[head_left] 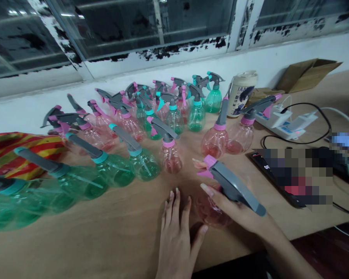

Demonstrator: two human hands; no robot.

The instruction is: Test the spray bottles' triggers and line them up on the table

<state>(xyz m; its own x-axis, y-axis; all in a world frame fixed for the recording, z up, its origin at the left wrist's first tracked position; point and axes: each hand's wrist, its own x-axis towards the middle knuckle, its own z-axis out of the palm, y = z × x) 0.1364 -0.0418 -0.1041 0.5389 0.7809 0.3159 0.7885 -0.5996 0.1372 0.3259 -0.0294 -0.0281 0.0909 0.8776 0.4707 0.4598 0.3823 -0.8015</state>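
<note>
Stretching across the back, the window [119,23], its white frame patched with dark flakes, is the biggest thing we see, and below it comes our wooden table [104,244]. Across that stand the spray bottles: green bottles [145,166] with turquoise collars in a slanting front row, pink-tinted and green ones crowded behind, and two pink-tinted bottles [215,141] side by side to the right. A red-and-yellow striped cloth [37,151] lies at the far left; an open cardboard box [311,75] sits at the far right, with a white power strip [291,131] in front of it and a lidded paper cup [242,91] beside it.

Nearest us is the held spray bottle [211,207], pink-tinted, over the near part of the table — we cannot tell whether its base touches the wood. Our right hand [227,203] is wrapped around it below the grey head, while our left hand [176,232] lies palm down just beside it, fingers spread and grasping nothing. Farther right rests a dark phone [267,166], partly pixelated; smallest of all, the pink nozzle [209,160] of our bottle points away from us
</note>
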